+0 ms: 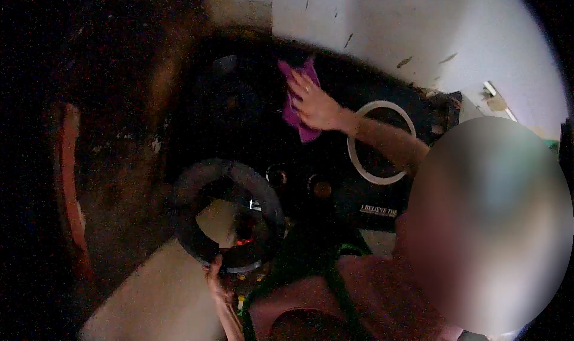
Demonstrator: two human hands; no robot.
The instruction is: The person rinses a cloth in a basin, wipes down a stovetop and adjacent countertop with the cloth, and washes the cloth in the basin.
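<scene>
My right hand [314, 104] presses a purple cloth [310, 133] against the dark stovetop [373, 197], its fingers laid over the fabric. Lower down, my left hand [216, 279] grips the bottom rim of a thick dark ring [191, 188], held up at the stove's near left side. Through the ring's opening show a pale surface and a small orange-red glow. Under my right forearm, a pale ring [354, 158] lies on the stovetop. Two round knobs [321, 186] sit between the rings.
A pale wall [371, 18] with dark marks rises behind the stove. White lettering [378, 210] is on the stove's near part. A reddish upright strip [70, 179] stands at far left. The left side is very dark, and a blurred oval hides the right.
</scene>
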